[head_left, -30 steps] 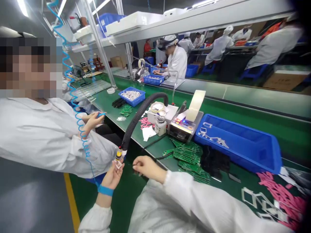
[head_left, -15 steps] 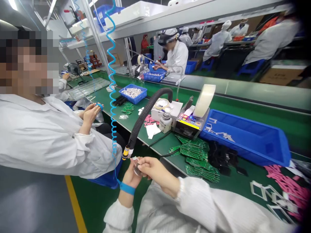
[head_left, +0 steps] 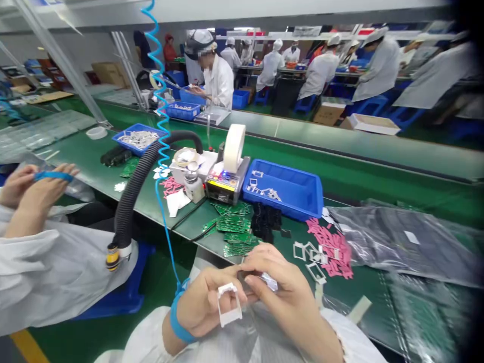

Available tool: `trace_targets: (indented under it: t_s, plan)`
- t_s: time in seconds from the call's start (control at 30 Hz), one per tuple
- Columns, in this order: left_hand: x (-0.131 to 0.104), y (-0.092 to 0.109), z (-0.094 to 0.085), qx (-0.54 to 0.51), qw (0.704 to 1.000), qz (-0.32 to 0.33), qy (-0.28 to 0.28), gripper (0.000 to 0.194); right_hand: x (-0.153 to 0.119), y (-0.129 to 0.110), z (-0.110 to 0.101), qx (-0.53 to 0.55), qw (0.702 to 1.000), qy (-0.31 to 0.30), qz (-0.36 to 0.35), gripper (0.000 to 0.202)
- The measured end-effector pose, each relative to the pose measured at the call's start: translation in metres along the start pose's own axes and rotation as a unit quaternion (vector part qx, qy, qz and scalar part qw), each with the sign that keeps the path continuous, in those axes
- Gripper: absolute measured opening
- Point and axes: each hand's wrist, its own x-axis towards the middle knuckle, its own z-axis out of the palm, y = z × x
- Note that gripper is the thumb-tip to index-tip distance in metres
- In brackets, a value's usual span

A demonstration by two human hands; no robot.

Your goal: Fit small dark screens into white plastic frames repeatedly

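My left hand [head_left: 200, 302], with a blue wrist strap [head_left: 177, 320] on it, is closed on a small white plastic frame [head_left: 230, 318]. The frame stands out from the curled fingers, its opening facing me. Close beside it, my right hand [head_left: 289, 285] pinches a small dark flat piece [head_left: 247, 276] that meets the left fingertips. A shiny clear film [head_left: 269, 281] shows between the right thumb and fingers. The fingers cover most of the dark piece, so its kind is unclear. Both hands are above my lap, at the bench's front edge.
Green circuit boards [head_left: 234, 224] lie in stacks beyond my hands, beside black pieces [head_left: 265, 219]. A tape dispenser [head_left: 227, 181] and a blue bin [head_left: 285, 189] stand behind. Pink strips [head_left: 335, 252] and white frames [head_left: 312, 257] lie right. A black hose [head_left: 130, 201] hangs left, near a co-worker's hands [head_left: 41, 189].
The view has swung right. My hands have turned over and moved apart slightly, and the white frame in the left hand now shows fully.
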Motion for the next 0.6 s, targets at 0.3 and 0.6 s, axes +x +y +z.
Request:
trace_targets:
  t_s: [0.3,0.6]
  plan:
    - [0.021,-0.007,0.017,0.141,0.988,-0.001,-0.055,0.035,-0.024,0.004,-0.033,-0.208,0.965,0.155,-0.048,0.011]
    - [0.018,-0.008,0.019,0.320,0.946,0.025,-0.041,0.038,-0.028,0.008,-0.040,-0.158,0.978,0.134,-0.008,0.010]
